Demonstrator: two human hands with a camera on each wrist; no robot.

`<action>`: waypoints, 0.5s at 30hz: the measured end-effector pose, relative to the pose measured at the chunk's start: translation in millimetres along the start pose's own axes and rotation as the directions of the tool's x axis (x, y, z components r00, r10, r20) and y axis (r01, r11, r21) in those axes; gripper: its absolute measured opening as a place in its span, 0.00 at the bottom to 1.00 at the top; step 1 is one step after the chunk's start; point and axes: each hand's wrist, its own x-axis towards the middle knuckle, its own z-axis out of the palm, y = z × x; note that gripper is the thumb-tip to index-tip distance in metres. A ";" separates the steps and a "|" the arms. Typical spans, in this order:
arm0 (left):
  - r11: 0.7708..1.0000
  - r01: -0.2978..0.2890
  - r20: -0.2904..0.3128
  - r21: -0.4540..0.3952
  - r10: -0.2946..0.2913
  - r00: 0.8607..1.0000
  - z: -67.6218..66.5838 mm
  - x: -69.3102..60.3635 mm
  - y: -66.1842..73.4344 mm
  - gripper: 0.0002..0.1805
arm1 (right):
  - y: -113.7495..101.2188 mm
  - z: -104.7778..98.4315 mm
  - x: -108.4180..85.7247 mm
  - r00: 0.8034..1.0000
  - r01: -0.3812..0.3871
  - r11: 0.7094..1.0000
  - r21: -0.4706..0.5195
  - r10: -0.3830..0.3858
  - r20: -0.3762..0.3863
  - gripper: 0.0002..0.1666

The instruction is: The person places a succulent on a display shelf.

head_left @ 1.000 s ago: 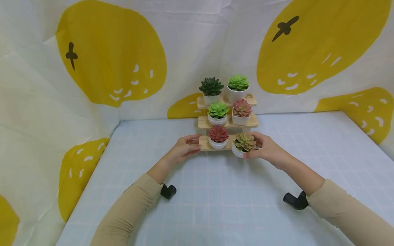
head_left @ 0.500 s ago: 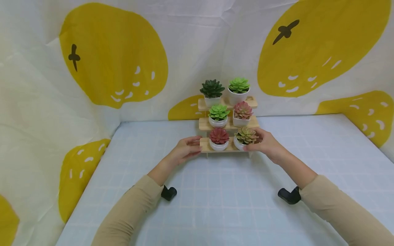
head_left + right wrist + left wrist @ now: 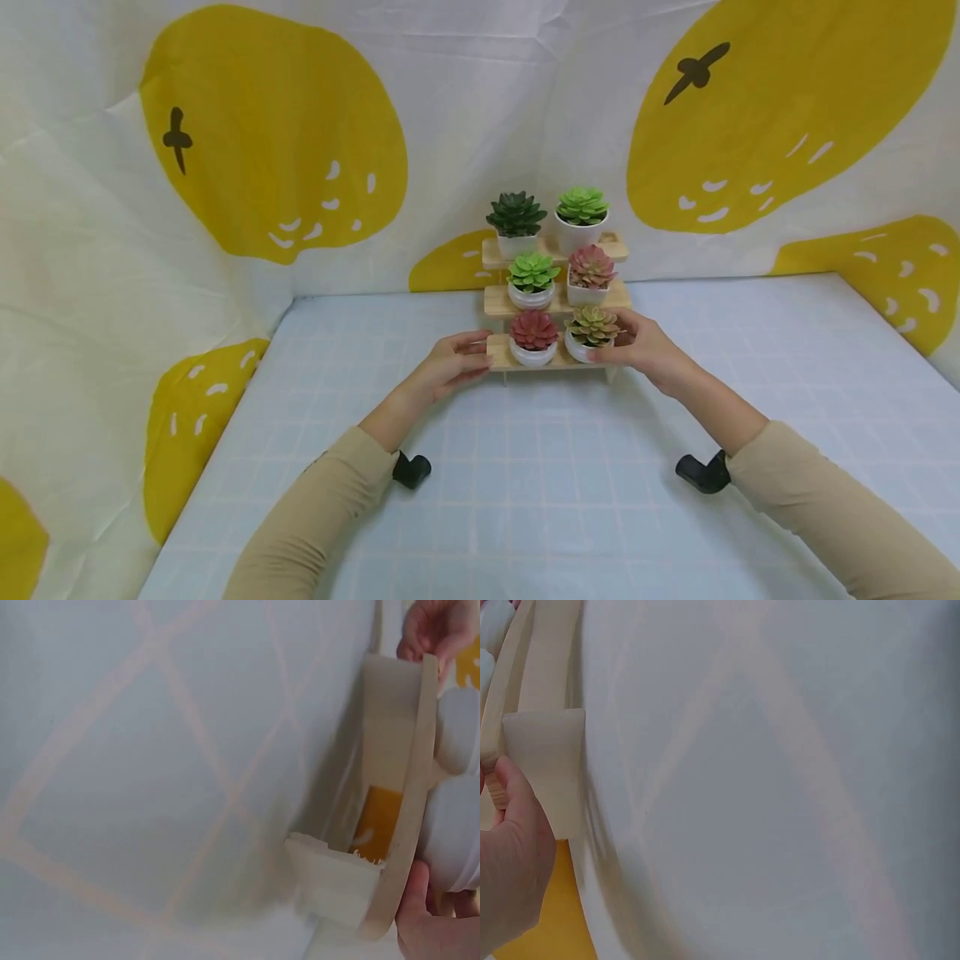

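Observation:
A three-tier wooden plant stand [image 3: 498, 357] carries potted succulents, two per tier. My left hand [image 3: 444, 367] pinches the left end of the bottom shelf; the left wrist view shows the thumb [image 3: 511, 776] against that wooden end. With my right hand [image 3: 651, 353] I hold a yellowish-green succulent [image 3: 592, 325] in a round white pot on the right of the bottom shelf. In the right wrist view the white pot [image 3: 452, 832] stands on the shelf board, my thumb beside it. Left of it sits a dark red succulent [image 3: 534, 331].
A light green succulent [image 3: 532, 271] and a pink one [image 3: 591, 268] occupy the middle tier. On top stand a dark green one [image 3: 517, 215] and a bright green one [image 3: 582, 205]. The stand is close to the patterned backdrop cloth [image 3: 517, 108] on a checked tablecloth [image 3: 480, 475].
My right hand has brought the yellowish-green succulent from the shelf's front edge back onto the bottom shelf, then slightly left toward the dark red one. My left hand stays at the shelf end.

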 end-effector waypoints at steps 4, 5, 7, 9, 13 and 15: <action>1.000 0.005 -0.003 0.000 -0.005 1.000 0.0 0.4 0.6 0.28 | -1.1 -0.5 -0.6 1.000 -0.006 1.000 -0.005 0.006 0.008 0.43; 1.000 0.005 -0.004 0.002 -0.005 1.000 -0.2 0.5 0.6 0.28 | -1.1 -0.7 -0.6 1.000 -0.008 1.000 -0.005 0.008 0.011 0.43; 1.000 0.004 -0.004 0.006 -0.004 1.000 -0.8 1.0 0.6 0.28 | -0.6 -1.3 -0.5 1.000 -0.011 1.000 -0.003 0.011 0.023 0.44; 1.000 0.006 -0.006 0.011 -0.006 1.000 -1.1 1.2 0.3 0.28 | 0.1 -2.5 -0.8 0.999 -0.017 1.000 -0.005 0.017 0.037 0.44; 1.000 0.015 -0.009 0.014 -0.015 1.000 -1.3 1.5 -2.5 0.28 | 2.1 -6.2 -2.9 0.997 -0.018 1.000 -0.021 0.020 0.075 0.46; 1.000 0.022 -0.016 0.003 -0.022 1.000 -1.5 1.5 -4.8 0.28 | 3.2 -9.1 -4.9 0.995 -0.010 0.999 -0.039 0.014 0.094 0.47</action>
